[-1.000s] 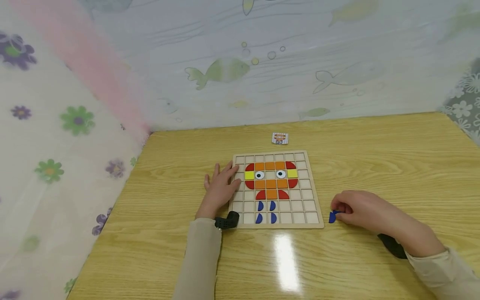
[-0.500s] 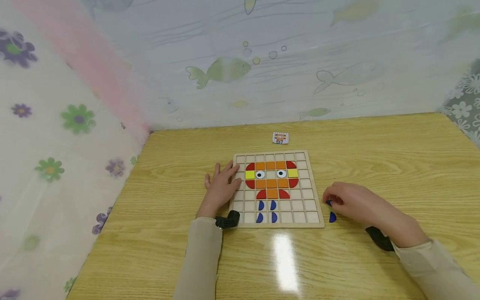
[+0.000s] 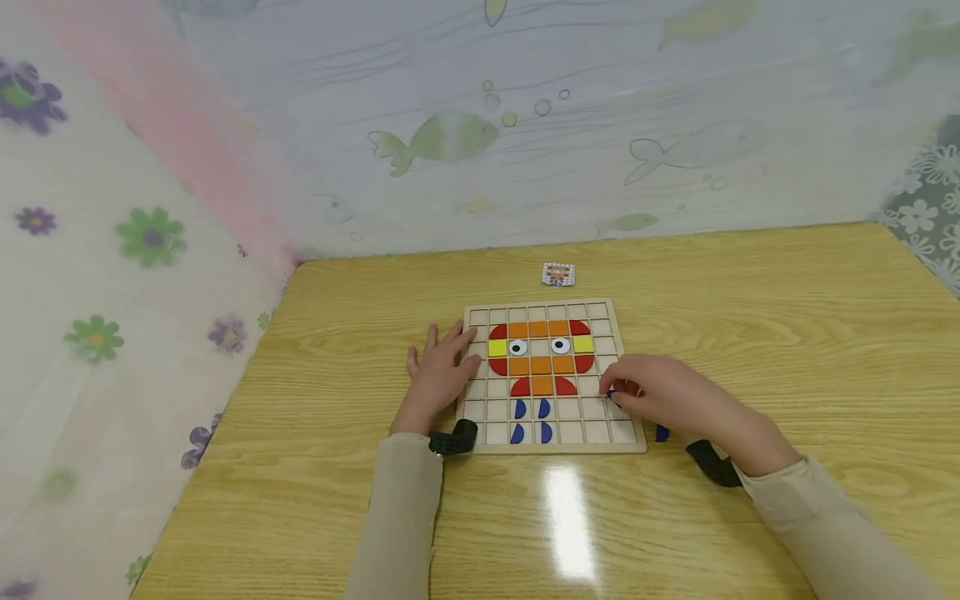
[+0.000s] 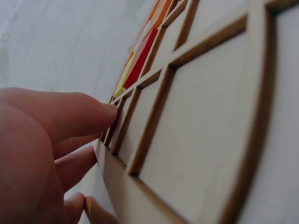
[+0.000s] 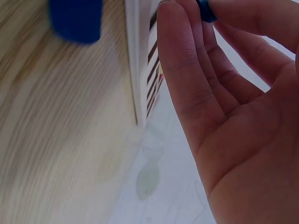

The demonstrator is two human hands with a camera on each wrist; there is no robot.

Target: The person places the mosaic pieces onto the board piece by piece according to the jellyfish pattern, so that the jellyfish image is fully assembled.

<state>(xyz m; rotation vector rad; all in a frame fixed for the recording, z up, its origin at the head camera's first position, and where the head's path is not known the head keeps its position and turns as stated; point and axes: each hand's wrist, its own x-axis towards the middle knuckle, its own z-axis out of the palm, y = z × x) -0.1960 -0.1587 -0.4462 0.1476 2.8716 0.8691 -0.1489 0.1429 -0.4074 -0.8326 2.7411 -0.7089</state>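
My left hand (image 3: 438,371) rests on the left edge of a wooden grid board (image 3: 555,448), fingers spread and thumb on the rim. In the left wrist view its thumb (image 4: 100,114) lies over the board's border. Over the board's right side, my right hand (image 3: 667,400) pinches a small blue tile (image 5: 205,10) between thumb and fingers, most of it hidden. Orange tiles (image 3: 538,365), red rounded tiles (image 3: 498,367), yellow squares (image 3: 497,348) and two eye discs (image 3: 560,345) sit in the cells. Below them lie several blue half-circle tiles (image 3: 544,408).
Another blue tile (image 3: 662,433) lies on the wooden table (image 3: 315,500), right of the board and partly beneath the right hand. A small picture card (image 3: 558,274) with a grid pattern lies behind the board. Patterned walls (image 3: 300,125) border the table behind and at left.
My right hand has picked up one of two blue tiles beside the board and carried it left, over the board's right side. The left hand has stayed put.
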